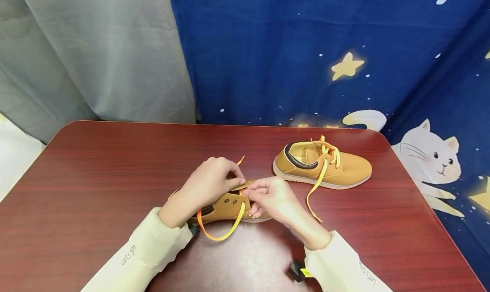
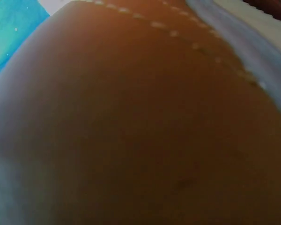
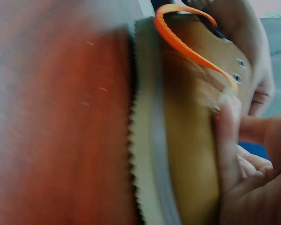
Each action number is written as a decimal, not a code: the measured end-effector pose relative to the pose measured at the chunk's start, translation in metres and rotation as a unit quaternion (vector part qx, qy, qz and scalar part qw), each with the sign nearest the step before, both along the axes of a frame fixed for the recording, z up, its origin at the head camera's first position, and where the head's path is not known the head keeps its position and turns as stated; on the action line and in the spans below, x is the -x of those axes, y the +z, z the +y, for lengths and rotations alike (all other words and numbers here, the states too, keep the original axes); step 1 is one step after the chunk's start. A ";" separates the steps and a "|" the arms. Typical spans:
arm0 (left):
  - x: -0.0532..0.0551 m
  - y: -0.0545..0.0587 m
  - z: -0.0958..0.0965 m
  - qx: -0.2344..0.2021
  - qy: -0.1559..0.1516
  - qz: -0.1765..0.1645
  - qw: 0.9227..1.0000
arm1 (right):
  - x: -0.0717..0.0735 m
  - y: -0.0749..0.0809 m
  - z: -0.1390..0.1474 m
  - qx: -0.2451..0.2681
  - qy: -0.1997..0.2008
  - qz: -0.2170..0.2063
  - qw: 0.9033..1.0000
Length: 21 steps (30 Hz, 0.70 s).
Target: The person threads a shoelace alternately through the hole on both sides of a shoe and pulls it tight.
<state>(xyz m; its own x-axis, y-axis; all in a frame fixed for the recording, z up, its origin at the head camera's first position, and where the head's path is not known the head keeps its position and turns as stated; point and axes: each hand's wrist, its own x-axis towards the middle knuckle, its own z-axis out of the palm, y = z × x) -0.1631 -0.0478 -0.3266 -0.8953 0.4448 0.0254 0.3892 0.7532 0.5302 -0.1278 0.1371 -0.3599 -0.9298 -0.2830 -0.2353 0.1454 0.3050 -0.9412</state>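
A tan lace-up shoe (image 1: 220, 211) lies under both hands, toe to the right. My left hand (image 1: 212, 181) reaches over its opening, thumb and curled fingers pinching the far edge of the upper beside the tongue. With thumb and index finger, my right hand (image 1: 273, 196) pinches the shoelace at the throat; the fingers cover the pinched part. From the near eyelet flap (image 3: 239, 70), the orange-yellow shoelace (image 1: 218, 239) loops down toward me. Behind the left hand a lace tip (image 1: 241, 160) sticks up. The left wrist view is filled by blurred tan leather (image 2: 145, 108) with white stitching.
Another tan shoe (image 1: 352, 168) stands farther back to the right, its yellow lace threaded, with one end (image 1: 314, 207) trailing onto the reddish-brown table (image 1: 115, 164). Grey (image 1: 111, 49) and blue star-patterned (image 1: 287, 49) curtains hang behind the table's far edge.
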 end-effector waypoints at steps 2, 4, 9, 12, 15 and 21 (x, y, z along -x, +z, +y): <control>0.000 0.000 0.000 -0.003 -0.002 0.000 1.000 | 0.001 0.003 0.003 -0.043 0.004 0.054 0.998; 0.000 0.000 0.000 -0.005 -0.004 0.001 1.000 | 0.001 0.005 0.007 -0.106 0.006 0.136 0.985; 0.000 0.002 -0.001 -0.003 -0.006 0.004 1.000 | 0.002 0.000 0.008 -0.200 0.009 0.282 0.938; -0.002 0.002 -0.001 -0.001 -0.006 0.000 1.000 | 0.003 -0.008 0.006 -0.189 0.011 0.305 0.933; -0.003 0.003 -0.002 -0.002 -0.008 -0.001 1.000 | 0.004 -0.013 0.005 -0.184 -0.003 0.332 0.925; -0.007 0.010 -0.005 -0.005 -0.004 0.020 1.000 | 0.005 -0.017 0.004 -0.180 -0.011 0.338 0.924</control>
<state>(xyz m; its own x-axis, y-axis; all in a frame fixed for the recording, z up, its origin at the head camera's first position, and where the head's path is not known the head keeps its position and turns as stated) -0.1562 -0.0531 -0.3165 -0.8896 0.4519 0.0655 0.4165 0.7443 0.5221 -0.1325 0.1411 -0.3769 -0.9038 -0.2782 0.3253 -0.4276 0.6199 -0.6579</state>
